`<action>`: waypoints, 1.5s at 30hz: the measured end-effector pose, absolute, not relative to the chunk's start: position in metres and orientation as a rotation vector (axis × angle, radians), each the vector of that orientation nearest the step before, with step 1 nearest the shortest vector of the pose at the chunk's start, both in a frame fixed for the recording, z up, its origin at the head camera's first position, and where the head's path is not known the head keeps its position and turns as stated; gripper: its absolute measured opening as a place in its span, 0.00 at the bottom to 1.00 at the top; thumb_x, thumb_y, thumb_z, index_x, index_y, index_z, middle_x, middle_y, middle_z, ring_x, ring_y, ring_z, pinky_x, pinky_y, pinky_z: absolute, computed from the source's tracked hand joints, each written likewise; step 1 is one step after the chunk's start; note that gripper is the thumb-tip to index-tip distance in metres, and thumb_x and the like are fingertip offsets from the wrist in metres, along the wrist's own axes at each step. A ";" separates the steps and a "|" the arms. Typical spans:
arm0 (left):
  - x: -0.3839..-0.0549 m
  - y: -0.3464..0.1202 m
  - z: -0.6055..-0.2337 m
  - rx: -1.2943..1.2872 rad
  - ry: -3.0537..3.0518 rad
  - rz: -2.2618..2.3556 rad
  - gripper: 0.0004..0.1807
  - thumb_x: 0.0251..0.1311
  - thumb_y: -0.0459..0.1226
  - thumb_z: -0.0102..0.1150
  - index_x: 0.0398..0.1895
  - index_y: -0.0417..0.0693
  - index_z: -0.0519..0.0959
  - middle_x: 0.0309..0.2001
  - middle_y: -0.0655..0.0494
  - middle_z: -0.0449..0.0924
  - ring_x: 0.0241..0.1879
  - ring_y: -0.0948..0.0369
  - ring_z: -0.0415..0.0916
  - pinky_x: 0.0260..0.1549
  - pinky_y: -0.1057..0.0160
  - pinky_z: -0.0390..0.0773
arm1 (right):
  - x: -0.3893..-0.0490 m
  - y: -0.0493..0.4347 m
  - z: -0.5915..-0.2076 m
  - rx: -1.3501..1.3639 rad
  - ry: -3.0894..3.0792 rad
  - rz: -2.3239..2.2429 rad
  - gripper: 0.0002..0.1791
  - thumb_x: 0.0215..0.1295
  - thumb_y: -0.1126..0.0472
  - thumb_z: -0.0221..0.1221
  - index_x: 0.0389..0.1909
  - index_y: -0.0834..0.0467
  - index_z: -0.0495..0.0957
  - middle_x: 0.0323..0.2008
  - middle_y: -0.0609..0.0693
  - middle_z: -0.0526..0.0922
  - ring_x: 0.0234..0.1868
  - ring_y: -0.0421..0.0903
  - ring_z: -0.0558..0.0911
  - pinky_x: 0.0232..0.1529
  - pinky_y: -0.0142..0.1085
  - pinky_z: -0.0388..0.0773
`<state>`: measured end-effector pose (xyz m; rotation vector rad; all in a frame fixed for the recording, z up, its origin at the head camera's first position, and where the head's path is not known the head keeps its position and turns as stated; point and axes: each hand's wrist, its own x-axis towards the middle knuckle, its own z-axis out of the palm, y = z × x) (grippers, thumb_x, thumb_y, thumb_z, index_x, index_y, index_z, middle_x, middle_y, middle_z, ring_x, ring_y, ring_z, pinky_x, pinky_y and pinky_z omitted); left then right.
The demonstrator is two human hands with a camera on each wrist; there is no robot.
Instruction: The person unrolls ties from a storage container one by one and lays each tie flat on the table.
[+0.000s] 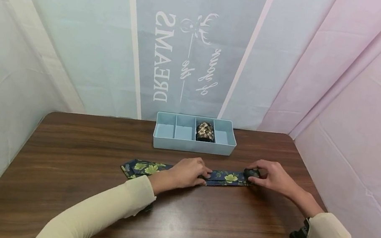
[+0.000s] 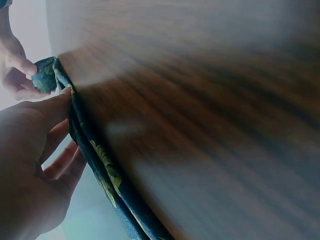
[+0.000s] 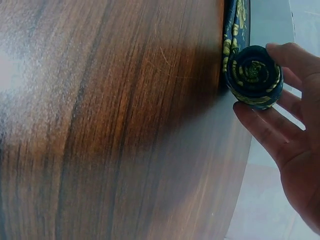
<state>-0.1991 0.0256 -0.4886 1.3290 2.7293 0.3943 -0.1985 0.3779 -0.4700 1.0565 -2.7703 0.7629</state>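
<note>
A navy necktie with yellow-green flowers lies lengthwise across the table, its wide pointed end at the left. Its right part is wound into a tight roll, whose spiral end faces the right wrist camera. My right hand grips this roll between thumb and fingers. Midway along the flat length, my left hand holds the tie, thumb at the near edge and fingers at the far edge. In the left wrist view, the left fingertips meet the folded cloth.
Behind the tie stands a light blue divided box with several compartments. A dark rolled tie with pale flowers sits in its third compartment from the left. The brown wooden table ends at hanging cloth at the back and sides.
</note>
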 end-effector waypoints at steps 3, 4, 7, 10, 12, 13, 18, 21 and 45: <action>-0.198 0.021 -0.489 1.318 2.724 0.403 0.15 0.73 0.48 0.66 0.58 0.58 0.89 0.67 0.66 0.81 0.60 0.62 0.78 0.55 0.61 0.83 | -0.198 0.379 -0.470 1.028 -2.801 0.805 0.17 0.59 0.68 0.76 0.49 0.61 0.87 0.45 0.54 0.90 0.43 0.48 0.89 0.35 0.44 0.89; -0.198 0.020 -0.489 1.316 2.721 0.407 0.15 0.73 0.48 0.66 0.58 0.58 0.89 0.67 0.66 0.81 0.59 0.62 0.78 0.55 0.61 0.83 | -0.198 0.380 -0.469 1.023 -2.811 0.819 0.17 0.59 0.68 0.76 0.49 0.61 0.86 0.45 0.55 0.89 0.43 0.50 0.89 0.35 0.43 0.90; -0.198 0.015 -0.490 1.322 2.720 0.424 0.15 0.73 0.48 0.67 0.58 0.57 0.89 0.66 0.66 0.81 0.59 0.61 0.79 0.54 0.60 0.84 | -0.198 0.382 -0.469 1.030 -2.825 0.858 0.19 0.60 0.70 0.74 0.52 0.63 0.85 0.47 0.57 0.89 0.45 0.54 0.90 0.36 0.43 0.90; -0.198 0.010 -0.490 1.335 2.726 0.445 0.15 0.72 0.47 0.67 0.57 0.56 0.89 0.66 0.64 0.82 0.59 0.61 0.79 0.54 0.59 0.84 | -0.198 0.384 -0.469 1.094 -2.801 0.841 0.21 0.61 0.72 0.72 0.56 0.64 0.85 0.50 0.57 0.89 0.47 0.54 0.89 0.37 0.45 0.90; -0.198 0.007 -0.490 1.340 2.730 0.450 0.15 0.72 0.47 0.68 0.56 0.55 0.90 0.65 0.64 0.82 0.59 0.60 0.79 0.55 0.59 0.84 | -0.199 0.385 -0.470 1.145 -2.779 0.790 0.21 0.63 0.72 0.71 0.57 0.63 0.85 0.51 0.56 0.88 0.48 0.52 0.88 0.37 0.46 0.90; -0.198 0.005 -0.490 1.337 2.730 0.450 0.15 0.72 0.47 0.68 0.57 0.55 0.90 0.66 0.64 0.82 0.59 0.60 0.79 0.55 0.59 0.84 | -0.199 0.385 -0.470 1.164 -2.770 0.772 0.20 0.63 0.72 0.70 0.57 0.63 0.86 0.52 0.56 0.88 0.48 0.51 0.88 0.37 0.46 0.90; -0.196 -0.001 -0.489 1.320 2.728 0.462 0.15 0.71 0.47 0.68 0.56 0.55 0.90 0.65 0.64 0.82 0.59 0.61 0.80 0.55 0.59 0.84 | -0.196 0.385 -0.471 1.147 -2.772 0.752 0.18 0.64 0.72 0.69 0.55 0.61 0.87 0.52 0.54 0.87 0.50 0.53 0.87 0.37 0.45 0.90; -0.194 -0.004 -0.488 1.312 2.730 0.472 0.15 0.70 0.46 0.69 0.56 0.55 0.90 0.65 0.64 0.83 0.58 0.60 0.80 0.55 0.59 0.84 | -0.194 0.383 -0.472 1.092 -2.780 0.757 0.16 0.64 0.68 0.71 0.52 0.58 0.87 0.50 0.51 0.88 0.49 0.51 0.88 0.37 0.44 0.89; -0.186 -0.025 -0.489 1.317 2.743 0.512 0.14 0.69 0.45 0.71 0.54 0.53 0.91 0.63 0.62 0.84 0.56 0.59 0.81 0.54 0.57 0.85 | -0.191 0.391 -0.477 1.077 -2.757 0.685 0.15 0.63 0.72 0.68 0.50 0.58 0.89 0.50 0.55 0.88 0.45 0.47 0.87 0.36 0.41 0.87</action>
